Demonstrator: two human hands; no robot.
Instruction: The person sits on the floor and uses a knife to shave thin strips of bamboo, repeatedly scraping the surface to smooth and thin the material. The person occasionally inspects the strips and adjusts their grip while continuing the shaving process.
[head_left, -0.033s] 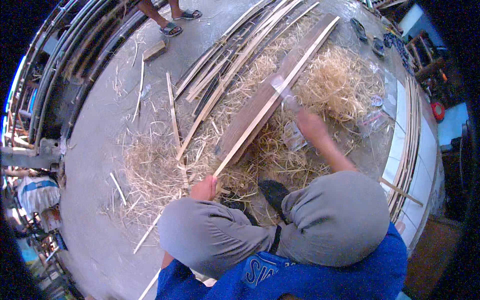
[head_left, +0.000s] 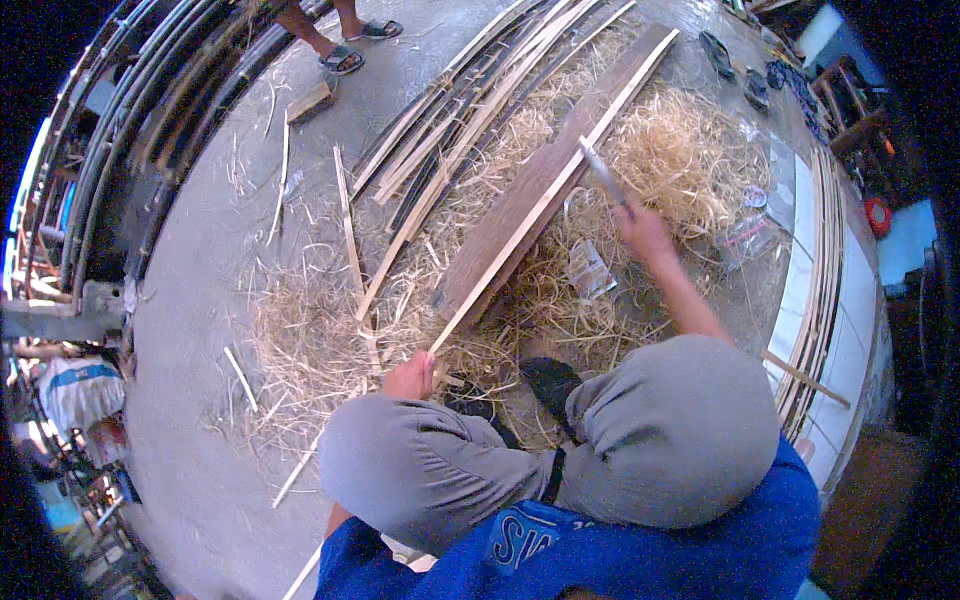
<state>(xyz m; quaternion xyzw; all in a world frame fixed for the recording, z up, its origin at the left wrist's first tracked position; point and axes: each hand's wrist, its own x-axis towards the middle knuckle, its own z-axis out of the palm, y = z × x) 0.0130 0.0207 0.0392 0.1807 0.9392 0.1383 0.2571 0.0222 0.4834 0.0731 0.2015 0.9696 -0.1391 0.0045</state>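
Dark lettering [head_left: 525,540] crosses the blue shirt [head_left: 680,560].

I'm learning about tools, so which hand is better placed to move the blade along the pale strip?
Probably the right hand: it holds the blade, whose tip appears at the pale strip. The left hand is busy gripping the strip's near end.

This is a workshop: straw-coloured shavings [head_left: 670,165] lie heaped on the grey floor [head_left: 190,310] around a brown plank [head_left: 515,205]; long strips [head_left: 478,142] lie grouped beside it, dark poles [head_left: 95,150] line the left side.
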